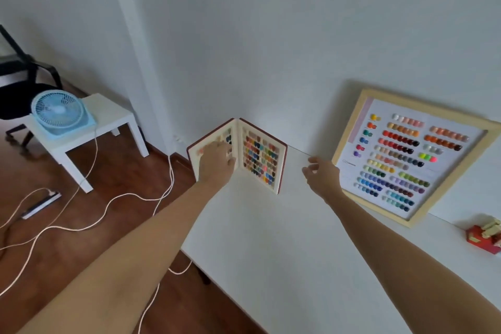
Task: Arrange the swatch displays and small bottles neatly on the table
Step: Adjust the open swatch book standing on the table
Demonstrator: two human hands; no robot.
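Bare table between swatch book and frame.

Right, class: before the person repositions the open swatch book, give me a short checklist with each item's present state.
1. Left hand on the swatch book: ok, fingers on its left page.
2. Right hand free: ok, open, holding nothing.
3. Book standing upright and open at the table corner: ok.
4. Framed swatch board leaning on the wall, clear of the book: ok.
5. Small bottles located: cannot tell, none in view.
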